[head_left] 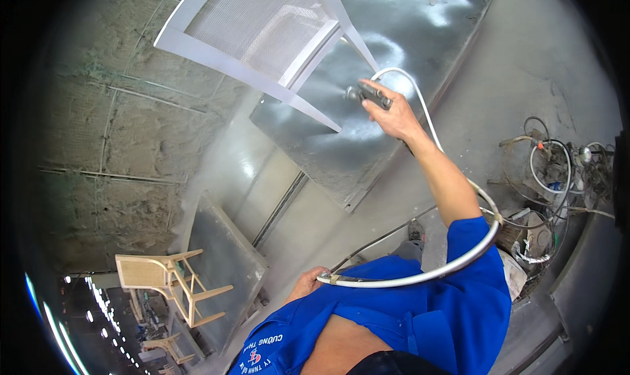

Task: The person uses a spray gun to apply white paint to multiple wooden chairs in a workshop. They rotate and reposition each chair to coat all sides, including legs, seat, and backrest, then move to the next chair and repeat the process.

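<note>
My right hand (pixel 394 118) is closed round a dark spray gun (pixel 373 97), its nozzle pointing left at a chair. A faint mist hangs before the nozzle. The chair (pixel 226 63) is coated white, has a mesh panel, and stands tilted in view at the top. Its legs reach down over a grey metal-topped table (pixel 315 158) with whitish overspray. From the gun a white hose (pixel 420 278) loops past my right arm and across my body. Down by my waist, my left hand (pixel 307 284) is closed on that hose; its fingers are partly hidden.
An unpainted wooden chair (pixel 187 283) lies on another grey board (pixel 216 244) at lower left, with a second wooden chair (pixel 169 346) below it. Tangled hoses (pixel 558 171) and dusty equipment (pixel 528 237) stand at right. A rough, dusty wall panel (pixel 131 132) fills the left.
</note>
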